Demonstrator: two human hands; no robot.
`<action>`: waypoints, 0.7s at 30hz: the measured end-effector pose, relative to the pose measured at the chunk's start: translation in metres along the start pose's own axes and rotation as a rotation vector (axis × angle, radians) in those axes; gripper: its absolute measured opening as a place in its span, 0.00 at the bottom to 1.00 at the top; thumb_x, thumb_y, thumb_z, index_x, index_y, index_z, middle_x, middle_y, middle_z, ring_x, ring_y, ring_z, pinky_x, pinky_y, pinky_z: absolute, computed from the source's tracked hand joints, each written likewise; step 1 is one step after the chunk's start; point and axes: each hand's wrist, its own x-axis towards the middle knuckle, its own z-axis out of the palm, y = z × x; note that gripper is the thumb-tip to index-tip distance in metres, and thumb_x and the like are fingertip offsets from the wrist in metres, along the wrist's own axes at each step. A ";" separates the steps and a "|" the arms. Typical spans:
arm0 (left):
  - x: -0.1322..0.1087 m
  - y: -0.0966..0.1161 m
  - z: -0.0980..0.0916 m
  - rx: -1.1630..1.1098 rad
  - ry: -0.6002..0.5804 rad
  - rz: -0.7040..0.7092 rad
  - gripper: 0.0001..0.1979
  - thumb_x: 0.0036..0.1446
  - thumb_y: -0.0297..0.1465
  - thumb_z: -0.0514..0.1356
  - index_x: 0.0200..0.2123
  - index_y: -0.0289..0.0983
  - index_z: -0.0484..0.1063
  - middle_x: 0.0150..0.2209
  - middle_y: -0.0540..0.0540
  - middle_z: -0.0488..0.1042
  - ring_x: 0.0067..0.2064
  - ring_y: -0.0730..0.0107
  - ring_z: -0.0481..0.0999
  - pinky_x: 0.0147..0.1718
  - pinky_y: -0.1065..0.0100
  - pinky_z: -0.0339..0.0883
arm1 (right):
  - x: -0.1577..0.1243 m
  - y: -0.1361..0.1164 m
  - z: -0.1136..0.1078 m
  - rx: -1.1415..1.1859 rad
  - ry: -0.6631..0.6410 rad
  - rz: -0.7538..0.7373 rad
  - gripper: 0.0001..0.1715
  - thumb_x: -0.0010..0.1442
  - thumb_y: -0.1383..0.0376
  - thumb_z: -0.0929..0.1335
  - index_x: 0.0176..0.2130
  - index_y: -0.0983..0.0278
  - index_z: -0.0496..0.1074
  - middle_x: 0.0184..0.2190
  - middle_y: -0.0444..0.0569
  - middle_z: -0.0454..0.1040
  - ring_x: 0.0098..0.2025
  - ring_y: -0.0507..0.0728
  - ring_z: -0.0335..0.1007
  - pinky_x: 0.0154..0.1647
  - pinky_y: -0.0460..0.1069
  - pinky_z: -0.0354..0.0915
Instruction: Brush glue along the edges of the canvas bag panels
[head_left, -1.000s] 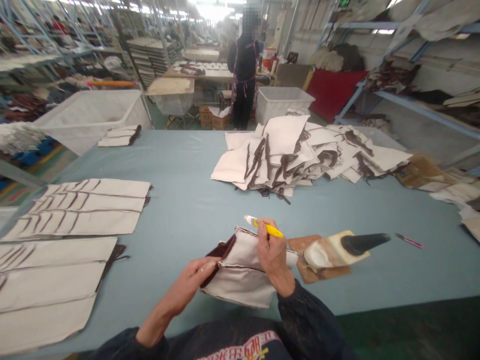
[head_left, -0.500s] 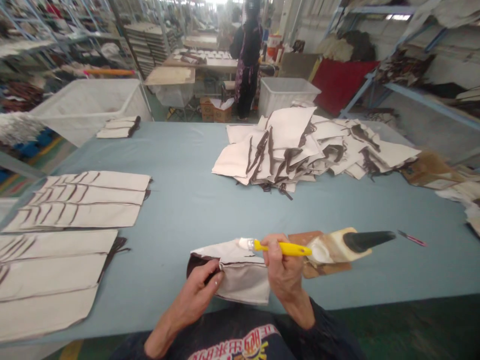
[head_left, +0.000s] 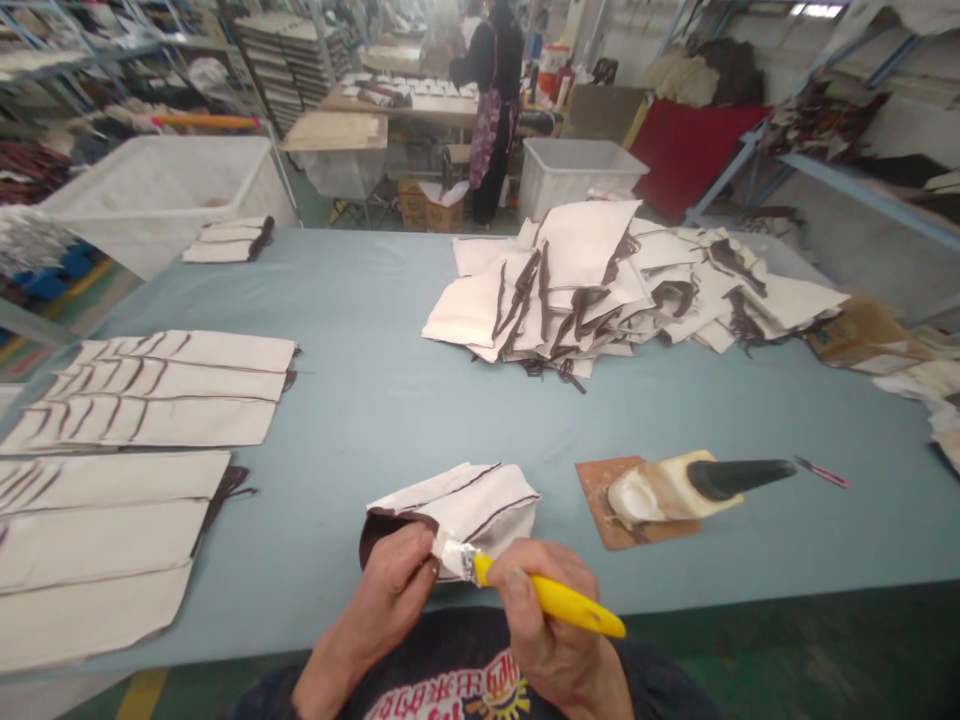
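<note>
A cream fabric piece with dark brown edging [head_left: 480, 505] lies on the table in front of me, its left end lifted into an opening with a dark inside. My left hand [head_left: 397, 580] pinches the near edge of that opening. In my right hand [head_left: 551, 610] is a paintbrush with a yellow handle [head_left: 577, 605]. Its white-coated bristles touch the fabric beside my left fingertips. To the right, a cream container with white paste at its mouth and a dark, tapered end [head_left: 660, 490] lies on a brown board [head_left: 600, 480].
Overlapping rows of cream pieces [head_left: 180, 390] lie at the left of the blue-grey table [head_left: 360, 380]. A loose heap of similar pieces [head_left: 570, 270] covers the back right. A small pink-handled cutter [head_left: 825, 472] lies at right. Beyond stand white bins [head_left: 577, 170] and a person [head_left: 495, 110].
My right hand has brought the brush nearer and to the left, from the fabric's far part to the edge by my left fingers. The fabric's near side has tilted up.
</note>
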 end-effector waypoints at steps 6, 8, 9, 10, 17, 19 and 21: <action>0.007 0.003 -0.002 -0.062 -0.014 -0.034 0.11 0.68 0.24 0.51 0.34 0.38 0.69 0.30 0.47 0.74 0.31 0.69 0.72 0.32 0.70 0.63 | -0.003 0.004 0.003 0.011 -0.043 -0.028 0.11 0.67 0.69 0.62 0.34 0.58 0.69 0.22 0.40 0.76 0.22 0.51 0.73 0.27 0.46 0.67; 0.008 0.003 -0.002 -0.077 -0.011 -0.020 0.10 0.67 0.23 0.52 0.34 0.38 0.69 0.30 0.48 0.74 0.31 0.69 0.72 0.32 0.71 0.63 | -0.004 0.004 0.003 0.058 -0.085 -0.051 0.10 0.67 0.69 0.62 0.34 0.58 0.68 0.22 0.39 0.75 0.22 0.51 0.72 0.27 0.46 0.68; 0.009 0.003 -0.002 -0.066 -0.005 -0.016 0.10 0.67 0.23 0.52 0.33 0.38 0.69 0.29 0.48 0.73 0.31 0.70 0.71 0.31 0.71 0.62 | -0.003 0.004 0.002 0.052 -0.076 -0.047 0.10 0.67 0.69 0.62 0.34 0.58 0.68 0.22 0.39 0.75 0.22 0.51 0.72 0.27 0.45 0.68; 0.009 0.003 -0.002 -0.046 -0.001 -0.016 0.11 0.66 0.23 0.52 0.32 0.38 0.68 0.28 0.49 0.72 0.30 0.70 0.70 0.31 0.71 0.61 | -0.002 0.005 0.002 0.030 -0.043 -0.037 0.11 0.67 0.69 0.61 0.35 0.58 0.68 0.23 0.39 0.76 0.22 0.51 0.72 0.27 0.45 0.67; 0.008 0.001 0.000 -0.019 -0.014 -0.031 0.10 0.67 0.22 0.51 0.34 0.38 0.69 0.29 0.48 0.72 0.30 0.70 0.70 0.31 0.71 0.61 | -0.005 0.010 0.005 0.017 -0.092 -0.103 0.11 0.69 0.67 0.61 0.35 0.58 0.67 0.22 0.40 0.75 0.21 0.51 0.71 0.27 0.46 0.67; 0.008 0.001 0.001 -0.030 -0.024 -0.038 0.10 0.67 0.23 0.52 0.34 0.38 0.69 0.30 0.48 0.73 0.31 0.70 0.70 0.31 0.71 0.61 | -0.007 0.011 0.005 0.029 -0.087 -0.104 0.11 0.70 0.67 0.61 0.35 0.58 0.67 0.22 0.39 0.75 0.21 0.51 0.71 0.27 0.46 0.67; 0.010 0.003 0.000 -0.029 -0.031 -0.045 0.09 0.67 0.23 0.52 0.36 0.38 0.70 0.30 0.48 0.73 0.31 0.69 0.71 0.32 0.70 0.62 | -0.005 0.012 0.005 0.000 -0.035 -0.070 0.11 0.70 0.68 0.61 0.36 0.58 0.68 0.23 0.40 0.75 0.22 0.51 0.72 0.27 0.46 0.67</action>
